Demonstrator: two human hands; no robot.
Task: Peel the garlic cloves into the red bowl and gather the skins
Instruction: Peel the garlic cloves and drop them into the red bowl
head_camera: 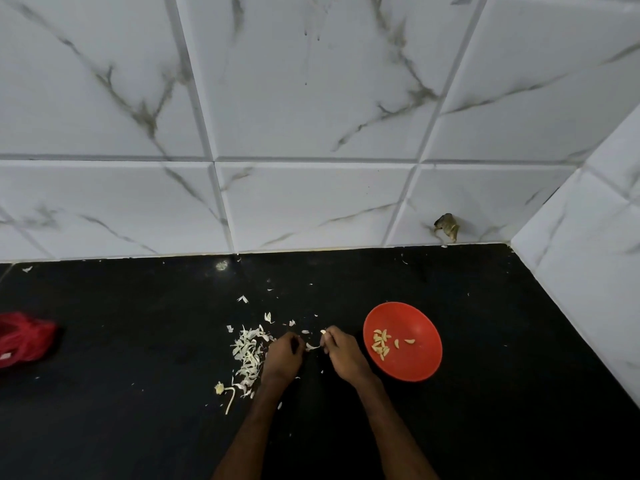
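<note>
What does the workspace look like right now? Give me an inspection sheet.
Surface: black counter, scattered with skin flecks.
Job's things: red bowl right of the hands, holding peeled cloves; garlic clove pinched by the right hand, a skin strip hanging from it.
Clutter: skins pile left of the left hand; garlic stem; red bag far left.
Hands: left hand curled beside the skin strip; contact unclear.
Cables: nothing seen.
Surroundings: marble-look tiled wall; dark unclear object at its base.
</note>
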